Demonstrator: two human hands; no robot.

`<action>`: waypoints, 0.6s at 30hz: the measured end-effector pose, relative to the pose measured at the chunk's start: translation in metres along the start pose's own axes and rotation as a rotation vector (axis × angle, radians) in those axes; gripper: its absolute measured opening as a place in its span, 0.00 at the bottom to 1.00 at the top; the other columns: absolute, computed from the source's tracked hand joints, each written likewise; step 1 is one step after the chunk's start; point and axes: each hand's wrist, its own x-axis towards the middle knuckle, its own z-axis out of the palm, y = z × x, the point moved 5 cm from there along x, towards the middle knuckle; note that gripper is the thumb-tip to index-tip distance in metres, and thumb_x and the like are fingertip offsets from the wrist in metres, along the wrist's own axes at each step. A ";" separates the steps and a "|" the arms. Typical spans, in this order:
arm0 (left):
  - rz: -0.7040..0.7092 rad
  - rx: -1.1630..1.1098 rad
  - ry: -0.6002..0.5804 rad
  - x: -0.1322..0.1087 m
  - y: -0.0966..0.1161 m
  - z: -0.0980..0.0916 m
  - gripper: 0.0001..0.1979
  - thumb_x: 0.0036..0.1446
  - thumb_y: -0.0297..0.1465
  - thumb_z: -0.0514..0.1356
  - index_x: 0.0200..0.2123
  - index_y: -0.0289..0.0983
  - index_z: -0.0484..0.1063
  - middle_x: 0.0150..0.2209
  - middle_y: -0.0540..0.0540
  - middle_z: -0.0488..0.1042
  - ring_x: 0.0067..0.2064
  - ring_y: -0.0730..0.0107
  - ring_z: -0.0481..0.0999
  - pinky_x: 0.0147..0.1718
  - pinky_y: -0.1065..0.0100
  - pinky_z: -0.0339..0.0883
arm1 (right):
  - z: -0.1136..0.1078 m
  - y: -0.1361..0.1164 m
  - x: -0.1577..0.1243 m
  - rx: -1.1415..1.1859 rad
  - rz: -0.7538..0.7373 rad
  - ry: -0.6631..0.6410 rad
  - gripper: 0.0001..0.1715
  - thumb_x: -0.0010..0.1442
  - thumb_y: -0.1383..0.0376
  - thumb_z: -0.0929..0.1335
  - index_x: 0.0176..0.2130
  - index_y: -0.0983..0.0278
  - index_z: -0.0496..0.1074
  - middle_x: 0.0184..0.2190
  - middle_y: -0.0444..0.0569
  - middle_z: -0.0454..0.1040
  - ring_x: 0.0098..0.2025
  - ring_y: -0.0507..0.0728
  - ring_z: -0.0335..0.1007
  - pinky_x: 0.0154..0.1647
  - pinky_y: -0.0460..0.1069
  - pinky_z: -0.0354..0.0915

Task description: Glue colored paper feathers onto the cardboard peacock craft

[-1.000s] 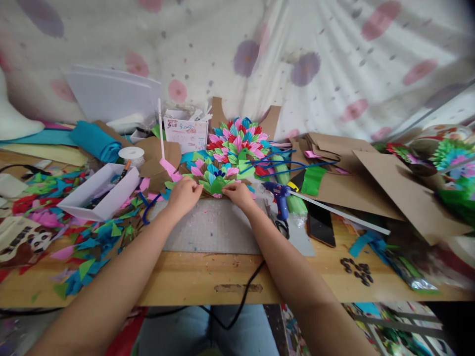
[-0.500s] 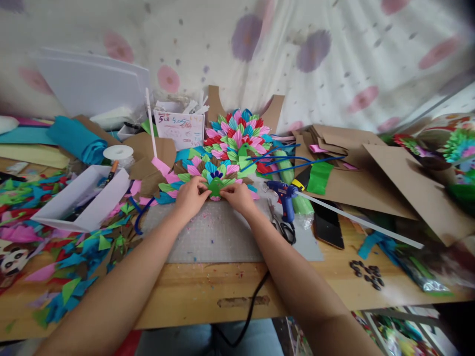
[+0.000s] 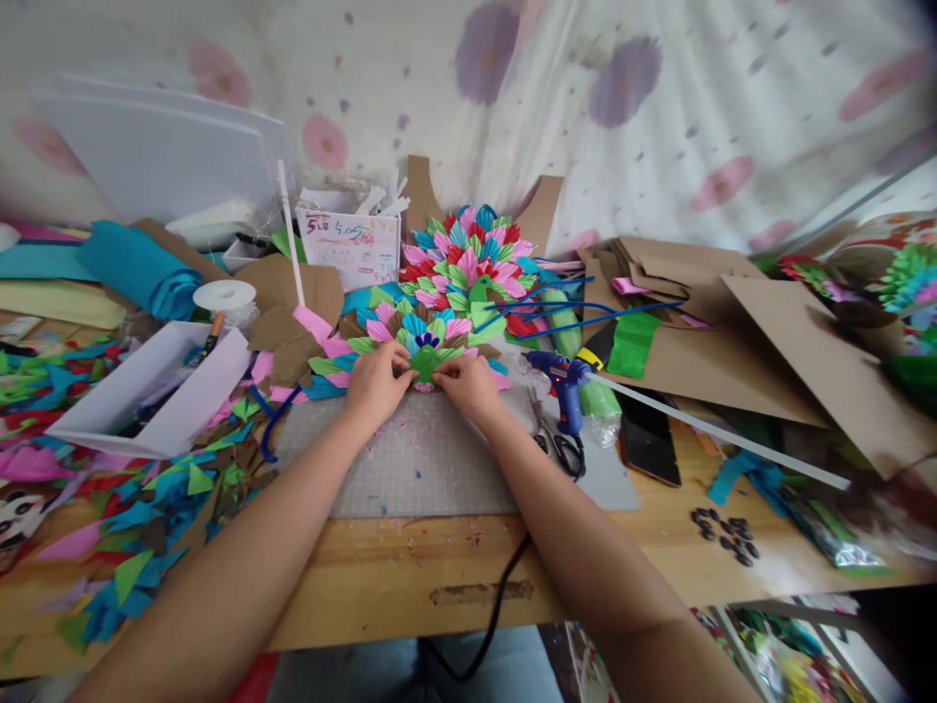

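1. Green paper forms the small, rounded piece (image 3: 425, 364) at the centre of the frame, set at the lower middle of the fan.
2. Around its top and sides spreads the fan (image 3: 414, 324), layered in pointed, creased petals of pink, blue, light green and brown, with its outer tips reaching left and right past the hands.
3. Dark blue tips (image 3: 427, 340) rise like a short crest just above the piece; a little pink fringe (image 3: 424, 387) shows under it.
4. Left hand (image 3: 377, 386): thumb and forefinger curl in to the piece's left edge; whether they grip or only press, I cannot tell.
5. Right hand (image 3: 470, 386): thumb and forefinger are pinched together on the right edge.
6. Below them, towards the lower middle, lies a grey gridded mat (image 3: 417, 474) dotted with scraps.
7. Behind, in the upper middle, sits a second fan (image 3: 475, 244), this one with red petals.
8. Right of centre are a blue glue gun (image 3: 567, 395) and scissors (image 3: 565, 451).
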 end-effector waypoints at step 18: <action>0.007 0.179 -0.023 -0.001 0.008 -0.002 0.09 0.45 0.27 0.64 0.28 0.39 0.65 0.26 0.50 0.73 0.31 0.66 0.73 0.31 0.67 0.61 | -0.004 -0.004 -0.005 -0.228 -0.052 0.016 0.07 0.53 0.63 0.68 0.31 0.61 0.78 0.32 0.50 0.75 0.40 0.59 0.64 0.40 0.51 0.57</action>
